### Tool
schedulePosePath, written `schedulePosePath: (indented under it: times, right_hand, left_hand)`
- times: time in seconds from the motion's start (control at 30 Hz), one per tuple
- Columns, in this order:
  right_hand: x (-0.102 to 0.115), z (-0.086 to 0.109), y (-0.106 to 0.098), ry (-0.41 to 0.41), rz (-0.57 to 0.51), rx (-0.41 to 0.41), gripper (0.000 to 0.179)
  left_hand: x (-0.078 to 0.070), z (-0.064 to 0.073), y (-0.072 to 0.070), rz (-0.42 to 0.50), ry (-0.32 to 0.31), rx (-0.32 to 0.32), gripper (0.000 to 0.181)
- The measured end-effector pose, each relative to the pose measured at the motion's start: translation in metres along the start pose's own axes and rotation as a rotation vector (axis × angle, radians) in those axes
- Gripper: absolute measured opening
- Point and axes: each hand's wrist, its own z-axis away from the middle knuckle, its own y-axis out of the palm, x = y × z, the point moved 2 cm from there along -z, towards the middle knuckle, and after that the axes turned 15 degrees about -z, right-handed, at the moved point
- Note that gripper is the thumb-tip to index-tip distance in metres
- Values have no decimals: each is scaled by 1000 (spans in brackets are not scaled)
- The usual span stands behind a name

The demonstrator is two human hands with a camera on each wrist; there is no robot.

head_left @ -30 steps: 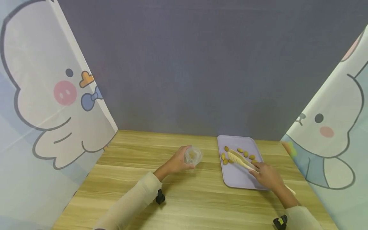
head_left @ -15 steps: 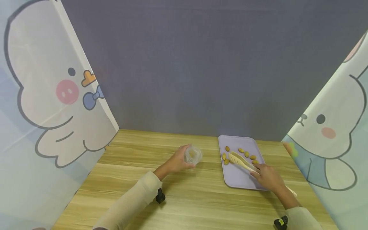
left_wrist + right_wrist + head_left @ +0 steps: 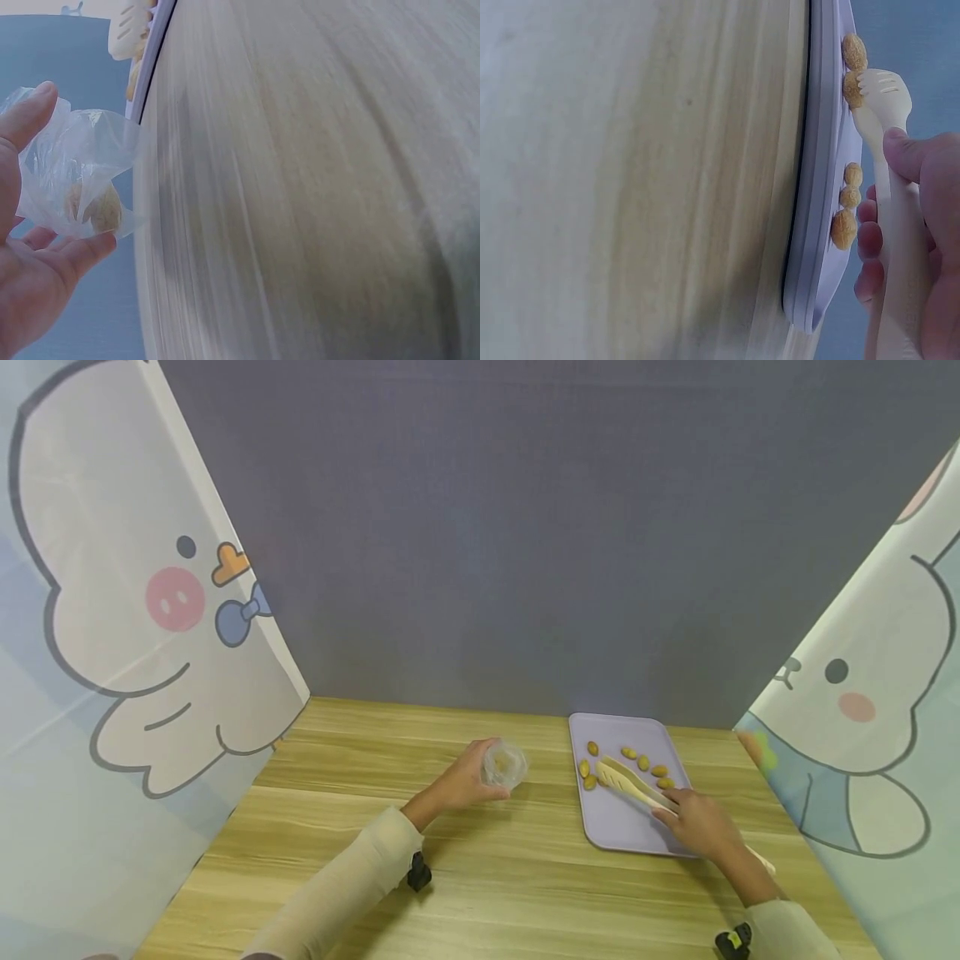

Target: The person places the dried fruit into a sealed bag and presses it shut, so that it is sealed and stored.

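My left hand (image 3: 467, 778) holds a clear plastic bag (image 3: 513, 763) between thumb and fingers, over the left-middle of the table. In the left wrist view, tan nut-like pieces (image 3: 103, 208) show through the lower part of the bag (image 3: 97, 142). My right hand (image 3: 701, 821) grips cream-coloured tongs (image 3: 630, 783) slanting over the lilac tray (image 3: 615, 827). In the right wrist view, the slotted tongs tips (image 3: 885, 88) are right at a tan oval nut (image 3: 851, 90). Thumb and curled fingers wrap both arms of the tongs.
Several more brown oval nuts (image 3: 643, 763) lie scattered on the far half of the tray. The tray stands at the right on a wood-grain table (image 3: 480, 893). A grey panel (image 3: 480, 543) closes the back, and cartoon-printed panels (image 3: 172, 693) stand on both sides.
The view shifts slightly between the first and second frames. Both hands, the bag and the tongs stay nearly in place, with the tongs tips slightly closer together.
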Motion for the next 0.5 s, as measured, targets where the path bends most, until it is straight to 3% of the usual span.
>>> schedulePosePath:
  times: [0.5]
  right_hand:
    - [-2, 2, 1, 8, 20, -5, 39]
  left_hand:
    - [-3, -1, 1, -29, 12, -17, 97]
